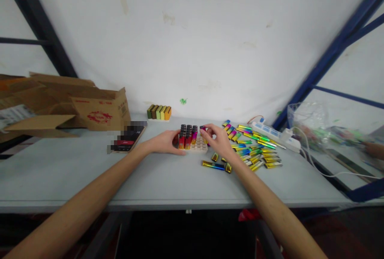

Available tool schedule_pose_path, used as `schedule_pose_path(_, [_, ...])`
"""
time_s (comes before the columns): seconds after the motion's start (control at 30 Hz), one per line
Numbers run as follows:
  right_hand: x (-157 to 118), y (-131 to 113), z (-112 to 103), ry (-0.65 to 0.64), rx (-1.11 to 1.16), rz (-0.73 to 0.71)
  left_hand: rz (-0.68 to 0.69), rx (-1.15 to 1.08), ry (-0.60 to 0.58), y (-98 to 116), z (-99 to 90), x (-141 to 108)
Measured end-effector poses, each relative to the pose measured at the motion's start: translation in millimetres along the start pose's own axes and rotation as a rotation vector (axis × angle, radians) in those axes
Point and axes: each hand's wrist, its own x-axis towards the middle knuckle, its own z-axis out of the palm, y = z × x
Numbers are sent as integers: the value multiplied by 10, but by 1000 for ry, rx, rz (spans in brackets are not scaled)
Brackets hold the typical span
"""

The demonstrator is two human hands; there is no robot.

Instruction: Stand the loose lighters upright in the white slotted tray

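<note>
A pale tray (200,146) with round holes stands on the table, its left part filled with several upright red lighters (185,141) with dark tops. My left hand (167,142) is curled around the left end of the tray, against the lighters there. Between the fingertips of my right hand (219,140) is a dark-topped lighter (203,128), upright over the tray's back right part. Its lower end is partly hidden, so I cannot tell how far it sits in a hole. Shiny loose lighters (255,156) in yellow, blue and green lie spread to the right of my right hand.
A filled tray of green, brown, yellow and orange lighters (159,112) stands by the wall. To the left are open cardboard boxes (100,109) and a partly blurred flat device (132,137). At right lies a white power strip (274,134) with cables. Another person's hand (375,149) shows far right.
</note>
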Motion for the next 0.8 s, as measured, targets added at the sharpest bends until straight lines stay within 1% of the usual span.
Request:
schedule_pose_path(0.13, [-29, -32, 2, -78, 64, 7, 10, 3, 11, -7, 4, -1])
schedule_pose_path(0.27, [-26, -26, 24, -178, 42, -12, 15, 12, 7, -3, 5, 0])
schedule_pose_path(0.4, [-18, 2, 25, -234, -6, -25, 13, 19, 6, 17, -1, -1])
schedule_pose_path(0.53, [-30, 0, 9, -319, -35, -61, 17, 11, 14, 33, -6, -6])
schedule_pose_path(0.67, [-28, -43, 33, -316, -212, -151, 17, 25, 17, 31, 0, -8])
schedule_pose_path(0.73, [-19, -76, 72, -288, -322, -136, 9, 40, 19, 28, 6, -9])
schedule_pose_path(0.8, [-6, -104, 116, -269, -418, -90, -1, 59, 26, 23, 9, -9])
